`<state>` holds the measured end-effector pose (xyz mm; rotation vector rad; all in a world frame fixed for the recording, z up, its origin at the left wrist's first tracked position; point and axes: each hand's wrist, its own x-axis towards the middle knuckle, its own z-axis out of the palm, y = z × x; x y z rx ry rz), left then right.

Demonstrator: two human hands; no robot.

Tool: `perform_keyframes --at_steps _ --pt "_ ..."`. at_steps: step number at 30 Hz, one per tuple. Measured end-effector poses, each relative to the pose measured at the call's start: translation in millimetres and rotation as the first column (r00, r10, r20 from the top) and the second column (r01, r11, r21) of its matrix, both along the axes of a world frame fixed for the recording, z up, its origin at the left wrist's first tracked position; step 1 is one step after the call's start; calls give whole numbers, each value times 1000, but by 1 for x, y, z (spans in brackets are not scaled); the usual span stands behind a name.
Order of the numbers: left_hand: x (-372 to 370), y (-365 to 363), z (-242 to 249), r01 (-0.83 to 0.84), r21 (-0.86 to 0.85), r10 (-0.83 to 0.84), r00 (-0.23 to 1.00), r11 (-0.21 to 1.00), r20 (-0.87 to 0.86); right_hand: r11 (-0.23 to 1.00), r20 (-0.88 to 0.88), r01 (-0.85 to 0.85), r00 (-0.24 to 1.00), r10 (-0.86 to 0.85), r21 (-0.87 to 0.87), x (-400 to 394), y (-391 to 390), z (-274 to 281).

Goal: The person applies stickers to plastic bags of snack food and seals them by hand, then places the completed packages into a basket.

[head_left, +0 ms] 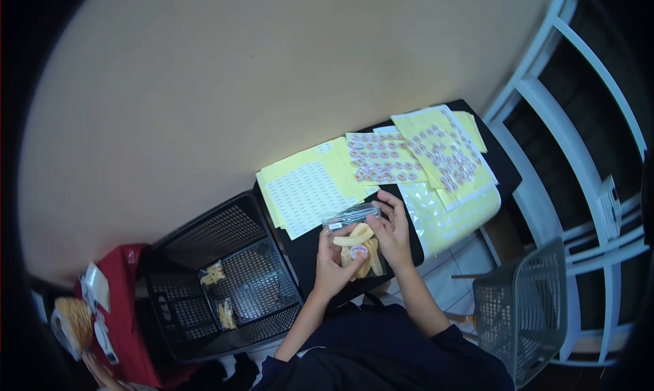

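A clear bag of pale yellow sticks (368, 263) with a small round label lies near the front edge of the black table. My left hand (332, 265) wraps round its left side, fingers closed on it. At its upper right, my right hand (393, 233) has its thumb against the top of the bag and its fingers curled; whether it grips the bag is hard to tell. A transparent pack with dark contents (351, 216) lies just above the bag. Yellow sheets with rows of round stickers (381, 157) and a sheet of small printed labels (306, 193) are spread behind.
A black crate (248, 214) on the left holds two small bags of sticks (227, 314). Beyond it, another person's hand (100, 372) is near a red-covered surface (129, 309). A grey-green plastic chair (538, 302) stands at right, beside white window bars.
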<state>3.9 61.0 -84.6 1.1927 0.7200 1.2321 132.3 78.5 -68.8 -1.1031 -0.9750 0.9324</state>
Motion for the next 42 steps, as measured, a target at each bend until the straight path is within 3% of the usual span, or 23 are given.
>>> perform_keyframes --at_steps 2,4,7,13,28,32,35,37,38,40,41,42 --pt "-3 1 6 76 -56 -74 996 996 40 988 -108 -141 985 133 -62 10 -20 4" --pt "-3 1 8 128 -60 -126 991 990 48 975 -88 -180 982 169 -132 8 -39 5" --pt "6 0 15 268 -62 -266 963 962 31 986 -73 -23 997 11 -164 9 -57 -2" --pt "46 -19 21 380 -30 -378 924 925 52 977 -43 200 978 -204 -80 38 -88 8" --pt "197 -97 5 328 -137 -313 942 935 121 980 119 189 976 -180 -68 182 -181 10" --pt "239 -122 -15 385 -31 -386 922 922 -36 943 125 329 939 -320 -58 237 -218 5" --pt "254 -131 -22 475 -80 -482 864 876 -144 732 57 679 729 -682 57 316 -259 -28" --pt "260 -140 -31 497 -153 -519 835 854 -185 502 132 865 496 -858 12 373 -301 -45" --pt "259 -144 -36 475 -143 -495 850 868 -181 384 210 923 379 -901 -21 401 -322 -58" --pt "250 -151 -51 557 -300 -629 731 774 -264 286 312 958 280 -908 -27 453 -370 -108" --pt "243 -155 -59 524 -291 -594 759 800 -267 201 427 974 228 -875 -108 465 -387 -123" --pt "236 -160 -67 560 -331 -647 703 759 -294 211 430 973 229 -874 -90 491 -412 -169"
